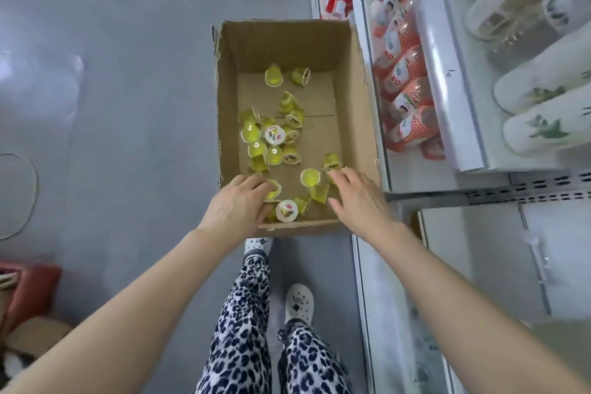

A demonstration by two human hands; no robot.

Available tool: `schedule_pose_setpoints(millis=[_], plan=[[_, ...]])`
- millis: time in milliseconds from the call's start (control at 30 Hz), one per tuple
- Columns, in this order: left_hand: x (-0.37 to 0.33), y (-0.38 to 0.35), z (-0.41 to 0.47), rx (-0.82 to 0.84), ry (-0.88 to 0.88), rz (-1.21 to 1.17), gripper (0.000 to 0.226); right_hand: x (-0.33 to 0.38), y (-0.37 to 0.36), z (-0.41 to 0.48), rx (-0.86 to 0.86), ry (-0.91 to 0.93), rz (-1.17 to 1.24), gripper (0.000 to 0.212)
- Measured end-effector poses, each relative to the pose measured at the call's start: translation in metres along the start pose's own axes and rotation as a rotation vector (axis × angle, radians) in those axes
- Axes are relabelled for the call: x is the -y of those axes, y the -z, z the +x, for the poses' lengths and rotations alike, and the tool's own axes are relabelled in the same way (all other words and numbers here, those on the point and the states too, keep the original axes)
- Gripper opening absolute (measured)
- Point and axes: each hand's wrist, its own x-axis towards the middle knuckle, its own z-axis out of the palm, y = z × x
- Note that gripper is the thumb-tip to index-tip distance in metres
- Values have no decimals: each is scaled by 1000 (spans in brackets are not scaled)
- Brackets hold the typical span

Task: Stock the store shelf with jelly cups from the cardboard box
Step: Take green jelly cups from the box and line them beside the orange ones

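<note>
Fingers (256, 183) of the left hand (236, 205) cover part of one jelly cup (275, 191) (lid prints too blurred to read).
</note>
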Motion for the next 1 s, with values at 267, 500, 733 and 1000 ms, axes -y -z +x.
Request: schedule_pose_setpoints(millis=[267,500,733,1000], plan=[[48,-70,72,247,37,-72,41,-6,-72,119,296,-75,-59,58],[68,-99,119,240,26,-88,54,-11,-117,165,543,-148,-96,70],[66,-121,201,403,-147,242,74,-18,-105,147,283,-166,111,56],[64,-138,237,435,-305,619,52,-26,-96,119,222,-248,238,71]])
